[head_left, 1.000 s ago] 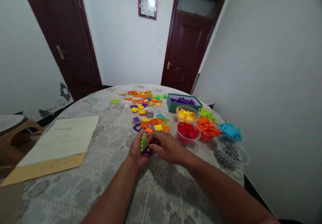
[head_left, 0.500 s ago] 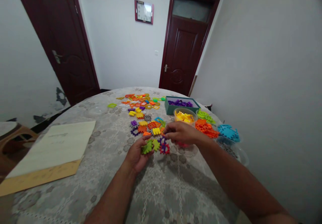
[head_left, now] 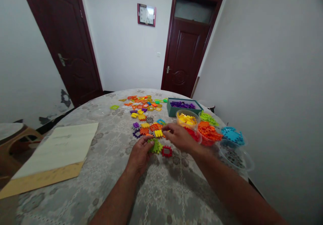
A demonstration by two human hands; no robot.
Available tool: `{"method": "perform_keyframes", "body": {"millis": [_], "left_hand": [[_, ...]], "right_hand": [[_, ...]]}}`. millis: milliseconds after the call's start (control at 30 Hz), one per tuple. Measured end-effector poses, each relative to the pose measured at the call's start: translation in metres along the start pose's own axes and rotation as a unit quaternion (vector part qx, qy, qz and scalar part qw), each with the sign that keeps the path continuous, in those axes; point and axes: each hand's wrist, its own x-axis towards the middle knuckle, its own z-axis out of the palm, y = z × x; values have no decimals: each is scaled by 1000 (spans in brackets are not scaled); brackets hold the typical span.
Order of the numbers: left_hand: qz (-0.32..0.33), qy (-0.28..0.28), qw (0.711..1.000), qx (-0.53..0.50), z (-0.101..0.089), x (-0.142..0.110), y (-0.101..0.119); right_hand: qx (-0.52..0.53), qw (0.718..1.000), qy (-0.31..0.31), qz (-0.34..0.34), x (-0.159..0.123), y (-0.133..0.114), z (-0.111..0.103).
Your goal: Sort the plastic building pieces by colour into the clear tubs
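Thumb and fingers of the left hand (head_left: 140, 153) pinch a lime-green toothed plate (head_left: 155, 147) over the tabletop (head_left: 161, 198). Taking that plate as clock centre, a red toothed frame (head_left: 167, 155) sits just beside it, between three and four o'clock; whether the two are joined, I cannot tell. The right hand (head_left: 178, 136) is between two and three o'clock, fingers bent and close together, tips near a yellow block (head_left: 158, 133); whether they grip anything, I cannot tell. A dark-purple toothed frame (head_left: 134, 132) lies at ten o'clock, a mixed heap of pieces (head_left: 141, 103) farther off at eleven. Yellow pieces (head_left: 187, 119) fill a clear bowl (head_left: 177, 118) at two. A pale sheet (head_left: 58, 147) lies at nine.
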Motion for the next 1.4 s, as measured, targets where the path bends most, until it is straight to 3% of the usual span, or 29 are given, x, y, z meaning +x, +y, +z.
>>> {"method": "perform_keyframes", "body": {"millis": [67,200,400,533,833,933,1067,1167,1233,1300,1400], "left_hand": [[3,-8,1000,23,0,-1,0],[9,6,998,56,2,-2,2],[10,-30,998,48,4,-4,-2],[9,-43,998,37,6,-6,1],[0,-46,992,117,7,-5,3],[8,-23,990,136,4,-3,1],[39,28,985,166,0,1,1],[79,68,971,215,-1,2,4],[109,97,955,258,-2,2,7],[137,130,937,294,-5,3,9],[154,184,919,314,-11,5,12]], "right_hand": [[-8,999,-31,-32,-21,-8,25],[-17,1000,3,-26,-39,-10,46],[108,992,-31,60,-40,11,38],[186,978,-16,88,-44,15,29],[99,993,23,58,-58,3,11],[23,997,70,38,-60,4,-16],[-132,978,155,33,-41,27,-86],[-274,933,211,102,-12,59,-143],[-360,892,207,178,7,82,-171],[-391,871,202,218,20,102,-187],[-400,864,195,238,28,120,-193]]}}
